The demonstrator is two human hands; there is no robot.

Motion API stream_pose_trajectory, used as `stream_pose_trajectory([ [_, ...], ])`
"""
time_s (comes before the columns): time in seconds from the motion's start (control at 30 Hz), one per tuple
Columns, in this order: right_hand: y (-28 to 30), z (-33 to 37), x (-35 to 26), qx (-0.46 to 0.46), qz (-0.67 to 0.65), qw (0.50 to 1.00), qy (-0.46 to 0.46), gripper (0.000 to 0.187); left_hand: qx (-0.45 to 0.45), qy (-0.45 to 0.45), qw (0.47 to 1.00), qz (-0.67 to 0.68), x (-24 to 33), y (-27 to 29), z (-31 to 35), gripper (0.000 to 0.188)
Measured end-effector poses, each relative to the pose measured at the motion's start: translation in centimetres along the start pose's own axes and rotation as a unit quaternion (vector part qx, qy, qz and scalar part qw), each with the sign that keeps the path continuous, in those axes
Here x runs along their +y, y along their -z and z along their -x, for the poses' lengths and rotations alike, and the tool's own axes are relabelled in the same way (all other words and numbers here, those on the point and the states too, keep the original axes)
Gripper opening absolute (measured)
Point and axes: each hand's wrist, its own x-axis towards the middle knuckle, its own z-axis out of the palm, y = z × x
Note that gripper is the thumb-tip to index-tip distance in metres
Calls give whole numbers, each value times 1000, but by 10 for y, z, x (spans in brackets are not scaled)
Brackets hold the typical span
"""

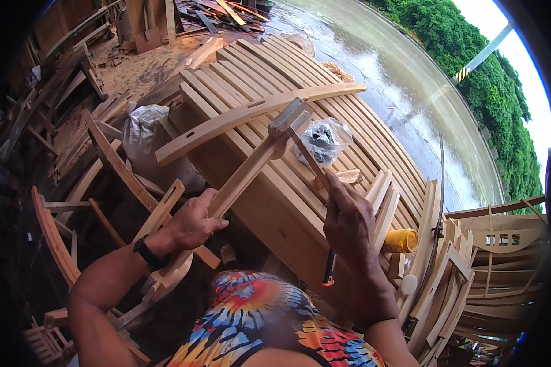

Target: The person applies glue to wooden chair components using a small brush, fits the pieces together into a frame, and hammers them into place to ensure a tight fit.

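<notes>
My left hand (pixel 193 223) is closed around a long, pale wooden chair part (pixel 245 174), which slants up and away over the stacked planks. Its far end is a thicker, block-like piece (pixel 289 117). Between the fingers of my right hand (pixel 349 214) is a thin wooden stick (pixel 309 156), its tip at the side of that block. Below the right hand shows the black and orange handle of a tool (pixel 329 268); its upper part is hidden. Behind the block, a curved slat with slots (pixel 226 119) lies across the planks.
A clear plastic bag (pixel 324 140) with dark contents rests on the plank stack (pixel 251 211). To the right are a yellow jar (pixel 401 240) and a white round lid (pixel 408 284). Curved wooden frames (pixel 119 165) and a whitish sack (pixel 147 137) stand at left. Wet pavement (pixel 410 116) lies beyond.
</notes>
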Motion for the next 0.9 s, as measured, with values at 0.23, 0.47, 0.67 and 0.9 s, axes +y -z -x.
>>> stream_pose_trajectory([
  [0.23, 0, 2, 4, 1, 6, 1000, -3, 39, -3, 7, 1000, -6, 1, 1, -1, 49],
  [0.47, 3, -2, 15, 18, 75, 995, 68, 46, 0, 7, 1000, -23, 2, 1, -1, 51],
  [0.67, 12, -3, 12, 8, 55, 995, 88, 46, -2, 11, 1000, -12, -1, 2, -1, 53],
  [0.9, 13, -11, 17, 11, 57, 996, 62, 43, -2, 12, 1000, -13, 0, 2, 1, 52],
])
